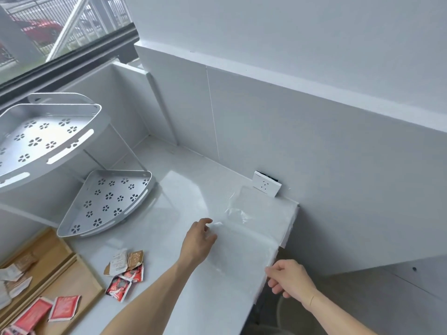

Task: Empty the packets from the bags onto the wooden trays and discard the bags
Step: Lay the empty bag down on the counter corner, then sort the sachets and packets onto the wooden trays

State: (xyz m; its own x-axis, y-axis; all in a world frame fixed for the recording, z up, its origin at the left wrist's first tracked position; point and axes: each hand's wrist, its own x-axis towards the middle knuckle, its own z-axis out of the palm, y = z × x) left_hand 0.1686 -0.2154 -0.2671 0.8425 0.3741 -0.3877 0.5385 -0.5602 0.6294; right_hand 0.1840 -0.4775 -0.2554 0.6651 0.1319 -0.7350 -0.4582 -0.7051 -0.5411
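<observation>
A clear plastic bag (244, 240) lies flat on the white counter near its right edge. My left hand (199, 240) rests on the bag's left edge, fingers curled on the plastic. My right hand (289, 278) pinches the bag's near right corner at the counter's edge. A second clear bag (242, 211) lies crumpled just behind. Red and brown packets (124, 272) lie loose on the counter to the left. Two wooden trays (79, 274) at the bottom left hold red packets (64, 308) and pale ones (14, 279).
A white two-tier corner rack (106, 201) with flower-shaped holes stands at the left. A wall socket (267, 186) sits on the backsplash behind the bags. The counter (183, 189) ends at the right, dropping to the floor. A window is at the top left.
</observation>
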